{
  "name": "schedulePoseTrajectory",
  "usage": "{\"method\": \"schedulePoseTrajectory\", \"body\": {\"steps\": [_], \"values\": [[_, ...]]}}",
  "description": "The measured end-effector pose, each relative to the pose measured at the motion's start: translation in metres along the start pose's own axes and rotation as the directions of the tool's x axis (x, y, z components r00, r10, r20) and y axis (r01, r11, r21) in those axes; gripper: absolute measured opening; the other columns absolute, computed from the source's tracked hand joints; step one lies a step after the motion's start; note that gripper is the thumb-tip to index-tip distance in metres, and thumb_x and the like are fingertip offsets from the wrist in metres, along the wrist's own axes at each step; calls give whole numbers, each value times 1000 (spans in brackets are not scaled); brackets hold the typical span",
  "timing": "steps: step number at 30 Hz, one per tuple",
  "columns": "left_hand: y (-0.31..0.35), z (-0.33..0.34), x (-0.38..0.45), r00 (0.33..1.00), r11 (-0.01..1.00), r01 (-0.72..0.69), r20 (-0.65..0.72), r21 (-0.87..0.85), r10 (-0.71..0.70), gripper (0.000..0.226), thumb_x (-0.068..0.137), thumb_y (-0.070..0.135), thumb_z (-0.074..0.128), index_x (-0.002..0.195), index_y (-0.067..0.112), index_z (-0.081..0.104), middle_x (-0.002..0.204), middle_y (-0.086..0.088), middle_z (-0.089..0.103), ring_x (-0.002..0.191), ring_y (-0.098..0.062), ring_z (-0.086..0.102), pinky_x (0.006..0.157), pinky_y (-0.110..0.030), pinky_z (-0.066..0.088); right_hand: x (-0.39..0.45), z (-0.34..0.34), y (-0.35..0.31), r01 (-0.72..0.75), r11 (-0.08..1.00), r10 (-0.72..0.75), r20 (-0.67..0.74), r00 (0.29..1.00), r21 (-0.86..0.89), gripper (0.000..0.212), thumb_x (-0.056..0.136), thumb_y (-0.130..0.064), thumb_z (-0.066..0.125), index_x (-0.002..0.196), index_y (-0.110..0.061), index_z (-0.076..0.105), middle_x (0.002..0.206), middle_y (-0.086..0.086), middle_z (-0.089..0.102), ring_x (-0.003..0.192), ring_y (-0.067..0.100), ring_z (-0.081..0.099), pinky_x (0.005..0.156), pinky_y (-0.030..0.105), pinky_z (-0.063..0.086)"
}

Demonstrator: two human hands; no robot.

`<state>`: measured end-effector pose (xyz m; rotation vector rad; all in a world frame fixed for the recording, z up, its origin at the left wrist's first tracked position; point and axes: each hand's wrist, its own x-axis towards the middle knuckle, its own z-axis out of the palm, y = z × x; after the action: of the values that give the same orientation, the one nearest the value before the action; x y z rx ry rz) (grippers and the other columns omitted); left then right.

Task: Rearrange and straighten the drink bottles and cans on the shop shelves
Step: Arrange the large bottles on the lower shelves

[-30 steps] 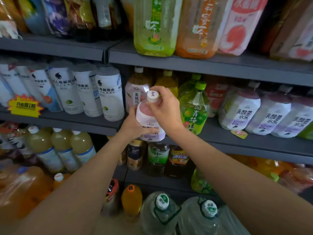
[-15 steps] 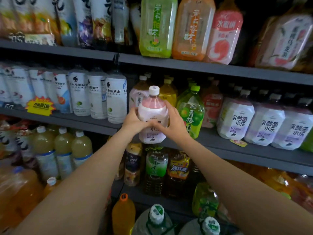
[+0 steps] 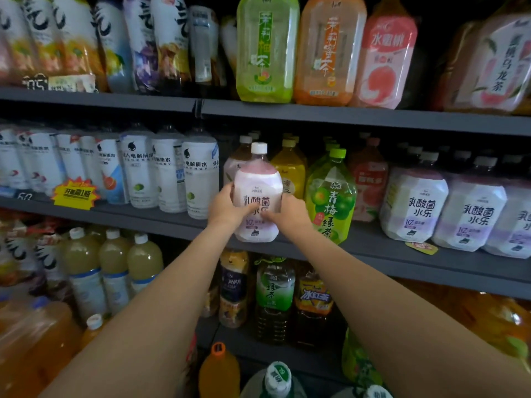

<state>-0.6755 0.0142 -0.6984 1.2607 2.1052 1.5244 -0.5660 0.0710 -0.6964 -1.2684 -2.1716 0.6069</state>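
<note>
Both the left hand (image 3: 227, 206) and the right hand (image 3: 287, 214) keep a tight grip on the pink-and-white plastic bottle with a white cap (image 3: 257, 193) at the near edge of the dark middle shelf (image 3: 373, 248), and it could knock the green plastic tea bottle (image 3: 330, 196) on its right if pushed in crooked.

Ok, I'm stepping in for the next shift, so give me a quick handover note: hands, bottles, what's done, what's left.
Left hand and right hand: both gripping the pink bottle, upright, label facing out, at the middle shelf front edge.
Matching pink bottles stand in a row further right; a green tea bottle is directly right of the held one.
Done: bottle upright and facing forward.
Left: set it down, probably with its matching row, then straighten the rest.
</note>
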Motion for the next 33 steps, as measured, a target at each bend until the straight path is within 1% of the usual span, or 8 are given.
{"method": "schedulePoseTrajectory", "body": {"steps": [6,13,20,22,24,27,29,33], "values": [[-33,4,17,990,982,116,-101,151,-101,45,86,19,65,127,8,49,126,-11,58,115,-28,54,87,-34,43,17,37,-9,-81,997,81,-40,996,-14,37,85,-13,65,118,-3,50,117,17,59,108,33,58,87,38,50],[-50,12,34,950,987,99,-308,127,-55,33,89,8,51,121,3,47,125,-17,51,114,-33,50,89,-40,43,21,84,-23,-63,998,60,-175,983,-13,33,93,-8,49,126,-3,45,114,16,61,103,31,61,82,37,51],[-55,16,38,969,984,177,-173,-7,-175,42,86,9,59,123,7,38,124,-13,53,112,-31,52,77,-32,38,28,91,-18,-74,992,89,-151,984,100,30,94,-15,48,122,-2,49,115,17,61,106,33,59,87,41,52],[-60,14,41,969,976,197,-131,-95,-209,45,83,6,60,122,8,38,122,-12,53,110,-29,52,78,-31,40,31,91,-16,-67,955,96,-89,991,288,45,90,-19,58,130,-4,42,127,17,54,115,34,53,94,44,48],[-65,9,47,972,961,210,-72,-178,-226,46,81,2,59,122,10,39,119,-9,54,107,-24,51,82,-31,42,35,90,-17,-57,871,81,-28,996,487,80,79,-24,72,143,-10,27,140,14,42,127,32,44,104,45,40],[-68,3,45,974,945,211,-31,-250,-226,47,79,-2,57,121,12,41,118,-6,55,107,-22,52,88,-34,46,40,87,-19,-92,820,88,35,995,565,102,66,-18,82,146,-13,20,141,10,41,131,28,40,108,42,36],[-69,4,39,976,939,191,-50,-285,-213,44,83,-3,52,123,11,41,118,-5,54,106,-21,51,86,-33,45,41,82,-21,-116,826,119,31,992,552,103,65,-16,83,145,-11,19,141,10,35,132,28,36,110,42,33],[-60,10,20,970,893,155,-105,-424,-218,34,88,-5,45,117,11,41,121,-10,54,110,-23,52,90,-35,47,26,63,-21,-64,962,80,-50,996,264,102,64,-36,83,140,-8,21,137,10,29,130,28,28,109,38,27]]}}
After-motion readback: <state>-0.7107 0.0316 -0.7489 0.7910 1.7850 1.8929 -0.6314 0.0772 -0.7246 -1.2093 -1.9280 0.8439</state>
